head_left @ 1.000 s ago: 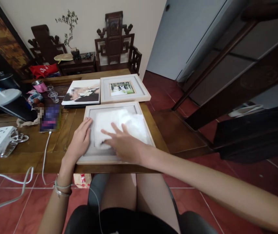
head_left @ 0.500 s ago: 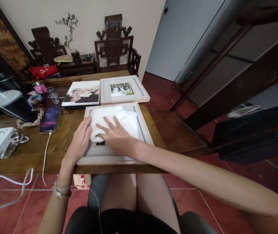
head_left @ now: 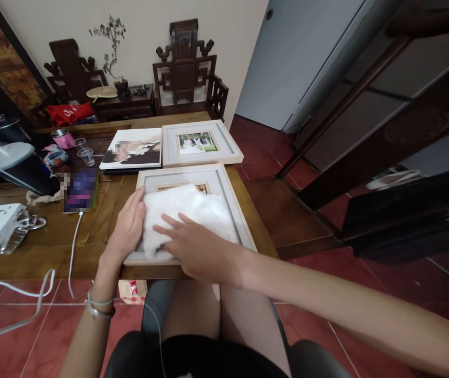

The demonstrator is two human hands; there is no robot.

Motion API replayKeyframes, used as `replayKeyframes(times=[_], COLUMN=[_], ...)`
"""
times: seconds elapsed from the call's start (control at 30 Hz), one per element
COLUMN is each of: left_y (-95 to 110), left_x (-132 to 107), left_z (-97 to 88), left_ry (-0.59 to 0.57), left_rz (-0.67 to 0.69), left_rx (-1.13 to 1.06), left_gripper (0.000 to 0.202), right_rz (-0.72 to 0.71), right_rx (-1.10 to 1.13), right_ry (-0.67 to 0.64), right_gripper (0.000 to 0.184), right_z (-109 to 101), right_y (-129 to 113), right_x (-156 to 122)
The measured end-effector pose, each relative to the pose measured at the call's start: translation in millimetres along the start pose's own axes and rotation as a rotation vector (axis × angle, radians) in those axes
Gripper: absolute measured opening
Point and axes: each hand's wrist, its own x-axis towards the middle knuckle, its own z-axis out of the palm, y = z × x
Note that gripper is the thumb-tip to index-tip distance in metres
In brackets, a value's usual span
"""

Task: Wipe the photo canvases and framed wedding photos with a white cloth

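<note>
A white cloth [head_left: 204,207] lies spread over the lower part of a pale wooden picture frame [head_left: 181,168] at the table's near edge. My right hand [head_left: 201,253] presses flat on the cloth with its fingers apart, blurred a little by motion. Along the frame's left side rests my left hand [head_left: 128,223], its fingers stretched out and close to the cloth's edge. Only the top strip of the gold-edged inner picture shows; the cloth hides the remainder.
Behind it lie a second picture frame [head_left: 230,155] and a photo album [head_left: 132,149]. To the left are a charging phone [head_left: 82,190], a white power strip [head_left: 0,223], a dark lidded cup [head_left: 20,170], a pink mug [head_left: 63,139] and small clear cups.
My right hand and the cloth have slid toward me over the frame, uncovering the top of the inner picture. My left hand has stayed at the frame's left side.
</note>
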Motion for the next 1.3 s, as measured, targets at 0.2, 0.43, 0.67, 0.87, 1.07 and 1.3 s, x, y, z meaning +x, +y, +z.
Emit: replayKeyframes(times=[0.2, 0.43, 0.67, 0.87, 1.07, 1.3], left_y=[-2.9, -2.0, -0.5, -2.8, -4.5, -4.0], left_x=[0.7, 1.5, 1.8, 1.3, 0.9, 1.9], left_z=[1.7, 2.3, 0.4, 1.6, 2.8, 1.1], left_ry=[-0.039, -0.036, -0.042, -0.047, -0.056, -0.066], left_rz=[0.031, 0.022, 0.004, 0.035, 0.04, 0.022], left_rx=[0.09, 0.089, 0.078, 0.107, 0.106, 0.083], left_gripper=[0.048, 0.045, 0.043, 0.043, 0.043, 0.042], right_rz=[0.219, 0.225, 0.083, 0.165, 0.189, -0.004], right_rx=[0.078, 0.071, -0.021, 0.041, 0.203, 0.237], right_ry=[-0.17, -0.212, -0.007, -0.084, -0.108, -0.112], right_gripper=[0.034, 0.03, 0.03, 0.024, 0.038, 0.042], right_z=[-46.1, -65.3, -9.8, -10.6, -54.7, -40.5], right_y=[0.8, -17.2, -21.6, -5.6, -3.5, -31.1], right_x=[-53.2, -19.2, 9.1, -34.6, -68.0, -26.2])
